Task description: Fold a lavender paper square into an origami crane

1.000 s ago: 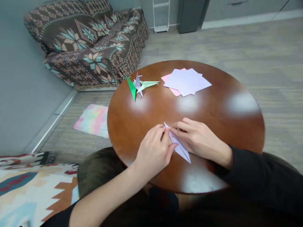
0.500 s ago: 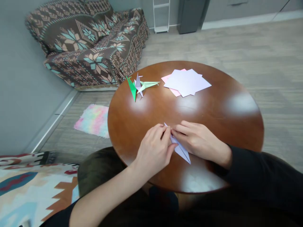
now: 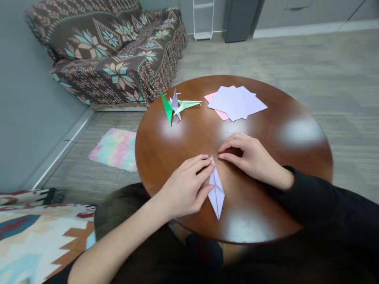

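A lavender sheet of origami paper (image 3: 218,193), folded into a long narrow diamond, lies on the brown round table (image 3: 260,215) with one tip toward me. My left hand (image 3: 191,185) has its fingers and thumb on the paper's left side and upper part, partly covering it. To the right of the paper's far tip is my right hand (image 3: 247,156), apart from it. Its thumb and fingers are spread with a gap between them, and nothing shows in it.
Folded paper cranes stand at the table's far left: a green one (image 3: 167,110), a lavender one (image 3: 175,103) and a pale green one (image 3: 188,104). Lavender paper sheets (image 3: 237,103) lie over pink ones at the back. A patterned sofa (image 3: 118,75) stands beyond.
My right hand has come off the paper and moved up and to the right, its fingers parting. The paper has turned to point more straight toward me, with my left hand still on it.
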### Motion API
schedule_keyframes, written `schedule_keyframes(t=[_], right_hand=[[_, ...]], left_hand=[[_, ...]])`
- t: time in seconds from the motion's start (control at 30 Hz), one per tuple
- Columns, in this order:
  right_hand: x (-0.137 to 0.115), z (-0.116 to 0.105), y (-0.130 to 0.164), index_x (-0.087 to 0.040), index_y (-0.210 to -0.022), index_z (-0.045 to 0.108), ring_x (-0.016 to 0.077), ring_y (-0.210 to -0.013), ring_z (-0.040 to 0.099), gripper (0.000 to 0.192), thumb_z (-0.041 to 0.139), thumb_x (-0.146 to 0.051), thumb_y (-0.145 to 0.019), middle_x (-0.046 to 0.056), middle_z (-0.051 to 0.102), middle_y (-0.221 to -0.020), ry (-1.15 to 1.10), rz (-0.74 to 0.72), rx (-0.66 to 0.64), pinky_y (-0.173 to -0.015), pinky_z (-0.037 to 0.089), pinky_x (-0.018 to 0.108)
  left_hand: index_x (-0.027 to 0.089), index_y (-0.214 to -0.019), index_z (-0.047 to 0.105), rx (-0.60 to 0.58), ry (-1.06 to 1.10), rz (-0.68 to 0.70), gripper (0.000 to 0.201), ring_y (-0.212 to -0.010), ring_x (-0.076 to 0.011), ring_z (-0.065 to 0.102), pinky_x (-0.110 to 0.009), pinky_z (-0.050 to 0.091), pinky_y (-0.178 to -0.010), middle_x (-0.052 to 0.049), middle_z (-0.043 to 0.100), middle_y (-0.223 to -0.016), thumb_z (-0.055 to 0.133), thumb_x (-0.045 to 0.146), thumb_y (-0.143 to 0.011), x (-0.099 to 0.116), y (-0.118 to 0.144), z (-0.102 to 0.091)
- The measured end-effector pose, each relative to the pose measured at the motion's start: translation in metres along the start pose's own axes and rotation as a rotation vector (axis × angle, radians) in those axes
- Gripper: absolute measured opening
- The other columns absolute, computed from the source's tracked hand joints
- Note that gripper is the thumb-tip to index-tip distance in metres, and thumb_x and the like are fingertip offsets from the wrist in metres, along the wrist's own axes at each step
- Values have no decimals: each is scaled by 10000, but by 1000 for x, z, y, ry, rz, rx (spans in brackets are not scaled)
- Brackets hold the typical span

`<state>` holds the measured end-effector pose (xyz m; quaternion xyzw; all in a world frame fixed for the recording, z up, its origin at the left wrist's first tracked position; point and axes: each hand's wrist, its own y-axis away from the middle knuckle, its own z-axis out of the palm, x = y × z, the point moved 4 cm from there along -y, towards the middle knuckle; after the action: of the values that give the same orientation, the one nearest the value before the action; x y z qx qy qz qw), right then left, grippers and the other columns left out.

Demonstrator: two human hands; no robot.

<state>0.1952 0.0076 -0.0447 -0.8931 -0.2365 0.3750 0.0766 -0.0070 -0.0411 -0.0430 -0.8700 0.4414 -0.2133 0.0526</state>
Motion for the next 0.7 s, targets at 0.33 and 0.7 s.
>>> schedule_keyframes(t=[0.33, 0.7], right_hand=[[2, 15, -12, -219, -791, 747, 241, -911, 616, 104, 805, -266, -864, 40, 707, -880, 15, 103, -5, -852, 404, 400], [-2, 20, -17, -210, -740, 711, 235, -874, 615, 165, 801, -276, -860, 30, 698, -835, 66, 176, 15, -809, 353, 380]], left_hand=[[73, -1353, 603, 14, 15, 6, 395, -1321, -320, 548, -521, 509, -1141, -187, 640, -1293, 537, 250, -1007, 1, 0, 1], [35, -1351, 597, 8, -51, 24, 412, -1312, -346, 546, -527, 510, -1140, -191, 651, -1259, 527, 233, -996, 5, 0, 2]])
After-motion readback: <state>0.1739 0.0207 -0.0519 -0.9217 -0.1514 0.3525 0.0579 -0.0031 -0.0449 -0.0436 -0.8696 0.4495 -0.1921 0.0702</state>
